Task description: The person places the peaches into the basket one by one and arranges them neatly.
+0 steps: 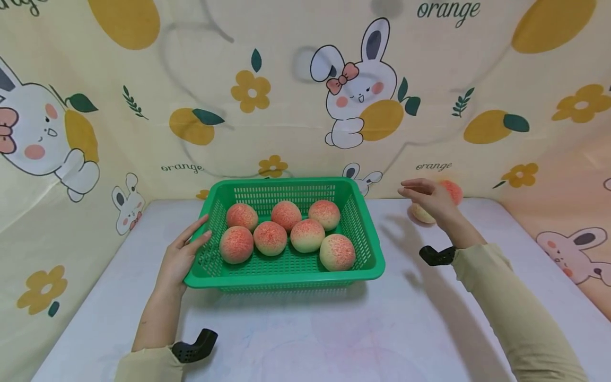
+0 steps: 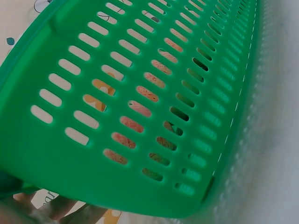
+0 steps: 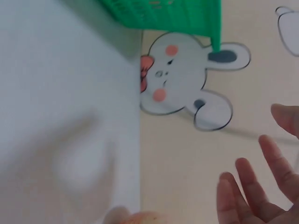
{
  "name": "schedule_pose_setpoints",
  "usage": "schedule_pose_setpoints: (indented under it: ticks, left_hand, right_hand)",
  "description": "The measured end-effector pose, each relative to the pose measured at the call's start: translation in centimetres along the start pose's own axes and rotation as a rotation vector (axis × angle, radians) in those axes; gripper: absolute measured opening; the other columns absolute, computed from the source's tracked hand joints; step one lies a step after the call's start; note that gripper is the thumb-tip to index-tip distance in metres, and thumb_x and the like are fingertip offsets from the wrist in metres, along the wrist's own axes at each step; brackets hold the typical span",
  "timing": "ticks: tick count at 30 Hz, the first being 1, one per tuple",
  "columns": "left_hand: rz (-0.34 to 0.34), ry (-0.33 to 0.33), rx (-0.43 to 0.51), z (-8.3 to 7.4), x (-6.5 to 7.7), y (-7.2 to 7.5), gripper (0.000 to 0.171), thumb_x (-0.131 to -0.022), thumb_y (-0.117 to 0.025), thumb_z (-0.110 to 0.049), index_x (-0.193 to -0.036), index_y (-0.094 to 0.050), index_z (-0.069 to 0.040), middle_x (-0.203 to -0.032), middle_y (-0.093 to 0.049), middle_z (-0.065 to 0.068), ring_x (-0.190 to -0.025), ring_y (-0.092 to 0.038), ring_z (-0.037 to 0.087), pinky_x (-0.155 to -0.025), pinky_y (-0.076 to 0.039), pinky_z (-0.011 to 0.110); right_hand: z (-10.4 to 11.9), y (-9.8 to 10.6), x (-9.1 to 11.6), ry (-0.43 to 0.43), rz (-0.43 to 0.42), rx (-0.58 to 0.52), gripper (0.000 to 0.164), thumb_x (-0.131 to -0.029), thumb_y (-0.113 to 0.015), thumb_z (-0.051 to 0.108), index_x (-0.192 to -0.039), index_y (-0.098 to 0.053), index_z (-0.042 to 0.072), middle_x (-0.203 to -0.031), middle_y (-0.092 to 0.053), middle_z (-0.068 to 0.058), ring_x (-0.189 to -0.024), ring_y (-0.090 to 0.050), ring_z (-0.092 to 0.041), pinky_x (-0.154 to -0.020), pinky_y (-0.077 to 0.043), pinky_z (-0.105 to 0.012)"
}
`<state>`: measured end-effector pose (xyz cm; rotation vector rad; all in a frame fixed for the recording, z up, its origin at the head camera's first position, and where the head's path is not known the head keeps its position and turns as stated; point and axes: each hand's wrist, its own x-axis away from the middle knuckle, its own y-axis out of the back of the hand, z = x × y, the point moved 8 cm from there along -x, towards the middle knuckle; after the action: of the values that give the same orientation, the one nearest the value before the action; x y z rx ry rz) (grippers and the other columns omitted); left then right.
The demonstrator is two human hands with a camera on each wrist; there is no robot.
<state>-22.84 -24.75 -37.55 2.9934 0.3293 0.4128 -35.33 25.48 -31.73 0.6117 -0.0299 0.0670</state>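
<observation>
A green plastic basket (image 1: 286, 277) stands on the white table, with several peaches (image 1: 270, 238) lying in it. My left hand (image 1: 176, 260) holds the basket's left rim; in the left wrist view, its fingers (image 2: 58, 207) show below the perforated side wall. My right hand (image 1: 431, 199) is in the air to the right of the basket, fingers extended and holding nothing. Just behind and below it are two more peaches, a redder one (image 1: 452, 192) and a paler one (image 1: 422, 214), partly hidden by the hand. In the right wrist view, the fingers (image 3: 252, 186) are spread apart.
A printed cloth (image 1: 286, 132) with rabbits and oranges rises behind the table and along both sides. The basket's back edge is close to this cloth. White tabletop (image 1: 305, 329) extends in front of the basket and to its right.
</observation>
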Motion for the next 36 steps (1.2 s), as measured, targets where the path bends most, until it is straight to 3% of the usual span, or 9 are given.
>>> schedule_pose_setpoints:
  ticks: [4,8,12,18,23,29,36]
  left_hand:
    - [0.003,-0.001,0.002,0.0,0.0,0.0,0.051,-0.098,-0.054,-0.036,-0.146,-0.039,-0.035,-0.159,-0.020,-0.005,-0.141,-0.028,0.019,-0.092,-0.044,0.017]
    - [0.001,0.000,-0.006,-0.1,-0.1,-0.1,0.051,-0.098,-0.054,-0.036,-0.147,-0.038,-0.035,-0.159,-0.019,-0.006,-0.142,-0.026,0.019,-0.106,-0.038,0.030]
    - [-0.003,0.003,-0.012,-0.1,-0.1,-0.1,0.051,-0.098,-0.053,-0.037,-0.147,-0.038,-0.036,-0.159,-0.019,-0.005,-0.141,-0.027,0.020,-0.109,-0.035,0.036]
    - [-0.003,0.000,0.001,-0.1,0.0,-0.1,0.051,-0.098,-0.053,-0.035,-0.147,-0.038,-0.034,-0.160,-0.018,-0.005,-0.143,-0.023,0.021,-0.112,-0.032,0.041]
    - [-0.002,-0.003,0.006,-0.2,0.0,-0.1,0.051,-0.098,-0.054,-0.035,-0.147,-0.039,-0.034,-0.160,-0.019,-0.005,-0.143,-0.024,0.020,-0.111,-0.033,0.039]
    - [-0.007,0.000,-0.012,-0.1,0.0,0.0,0.050,-0.098,-0.054,-0.036,-0.146,-0.039,-0.036,-0.159,-0.021,-0.005,-0.141,-0.028,0.019,-0.098,-0.042,0.022]
    - [0.002,-0.002,0.004,-0.2,0.0,0.0,0.051,-0.097,-0.055,-0.036,-0.146,-0.040,-0.034,-0.159,-0.020,-0.005,-0.141,-0.027,0.019,-0.097,-0.043,0.021]
  right_hand:
    - [-0.9,0.7,-0.2,0.010,-0.064,0.012,0.064,-0.089,-0.061,0.052,-0.134,-0.051,0.007,-0.114,-0.060,0.007,-0.114,-0.045,-0.019,-0.098,-0.036,-0.037]
    - [-1.8,1.3,-0.4,0.018,-0.103,0.021,0.066,-0.090,-0.060,0.052,-0.135,-0.049,0.004,-0.132,-0.052,-0.011,-0.123,-0.042,-0.027,-0.100,-0.036,-0.042]
    - [-2.8,1.9,-0.7,0.003,-0.132,0.008,0.068,-0.091,-0.061,0.047,-0.139,-0.046,0.002,-0.146,-0.038,-0.021,-0.135,-0.030,-0.039,-0.108,-0.028,-0.055]
    - [-3.9,2.4,-0.9,0.013,-0.190,0.001,0.066,-0.090,-0.065,0.039,-0.139,-0.046,-0.001,-0.148,-0.038,-0.023,-0.138,-0.027,-0.040,-0.111,-0.022,-0.057]
    - [-4.8,2.5,-1.0,-0.008,-0.227,0.017,0.066,-0.088,-0.066,0.038,-0.139,-0.047,0.001,-0.147,-0.040,-0.022,-0.137,-0.030,-0.038,-0.110,-0.023,-0.055]
    - [-5.3,2.4,-1.2,0.026,-0.226,0.036,0.067,-0.089,-0.066,0.037,-0.140,-0.045,-0.001,-0.141,-0.044,-0.026,-0.131,-0.036,-0.036,-0.107,-0.028,-0.051]
    - [-6.5,1.9,-1.4,-0.020,-0.228,0.066,0.069,-0.088,-0.067,0.036,-0.141,-0.042,-0.001,-0.141,-0.038,-0.030,-0.125,-0.034,-0.040,-0.101,-0.031,-0.053]
